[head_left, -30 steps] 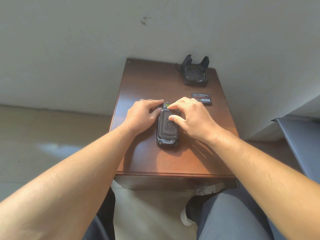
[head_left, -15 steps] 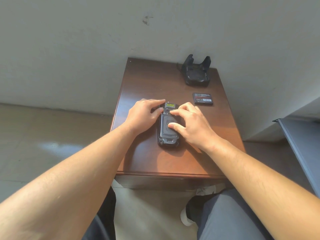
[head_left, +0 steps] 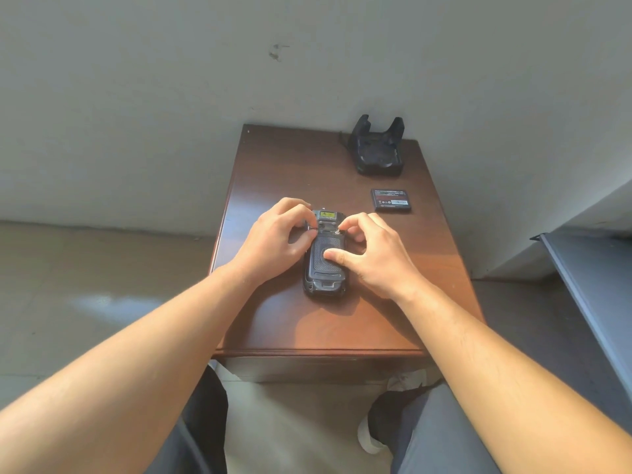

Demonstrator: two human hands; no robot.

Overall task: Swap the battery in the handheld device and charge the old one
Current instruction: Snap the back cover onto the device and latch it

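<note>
A black handheld device [head_left: 325, 268] lies face down in the middle of a small brown table [head_left: 290, 319], its textured back cover up and a yellow label at its far end. My left hand [head_left: 273, 241] grips the device's upper left side, fingers curled. My right hand [head_left: 372, 254] rests on it from the right: the thumb presses the back cover, and the fingertips pinch a small latch at the cover's top right corner. A flat black spare battery [head_left: 391, 200] lies on the table beyond my right hand. A black charging cradle [head_left: 378, 148] stands empty at the far right corner.
The table stands against a pale wall [head_left: 239, 80]. A grey panel [head_left: 588, 285] leans at the right. My knees and a shoe [head_left: 371, 436] are under the table's near edge. The floor [head_left: 85, 285] lies to the left.
My fingers on both hands have curled in from a flat rest to pinch at the top of the back cover. The device's far end with the yellow label has come into view.
</note>
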